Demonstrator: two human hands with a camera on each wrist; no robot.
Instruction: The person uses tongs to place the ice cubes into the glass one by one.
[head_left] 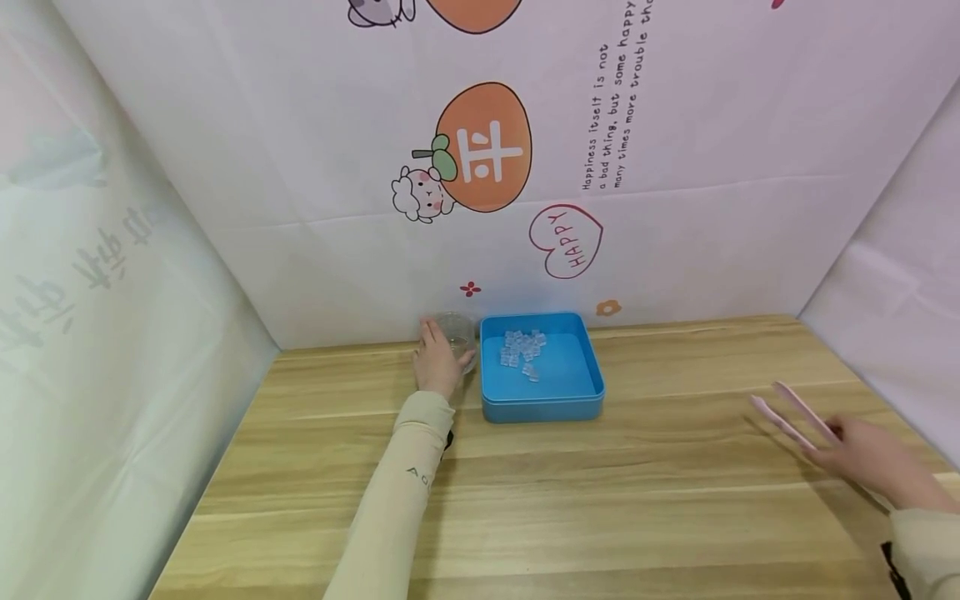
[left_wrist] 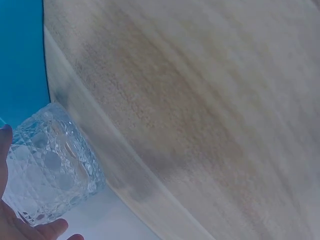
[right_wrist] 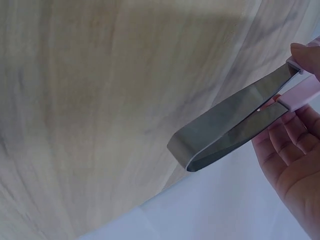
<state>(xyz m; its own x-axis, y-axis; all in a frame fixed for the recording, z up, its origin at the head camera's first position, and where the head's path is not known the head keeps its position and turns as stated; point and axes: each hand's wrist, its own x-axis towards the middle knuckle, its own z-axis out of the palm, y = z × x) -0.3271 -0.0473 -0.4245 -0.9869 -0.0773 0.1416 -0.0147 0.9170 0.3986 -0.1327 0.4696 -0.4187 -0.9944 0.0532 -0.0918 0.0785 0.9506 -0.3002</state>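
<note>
Head view: gripping a clear glass point(head_left: 459, 332) with the left hand point(head_left: 438, 362), just left of the blue box point(head_left: 543, 412); holding pink tongs point(head_left: 806, 412), tips spread, in the right hand point(head_left: 866, 458). Done, seemingly — getting hold of both. Apparently left: any tong work on the clear pieces point(head_left: 517, 343), bunched inside the box. Cannot tell of any contents in the glass. Hemmed in behind by the wall cloth point(head_left: 337, 275) — roomier across open tabletop point(head_left: 675, 467) between box and tongs.

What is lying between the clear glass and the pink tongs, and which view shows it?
In the head view: the blue box beside the glass, with small clear pieces in it, then bare tabletop towards the tongs.
</note>
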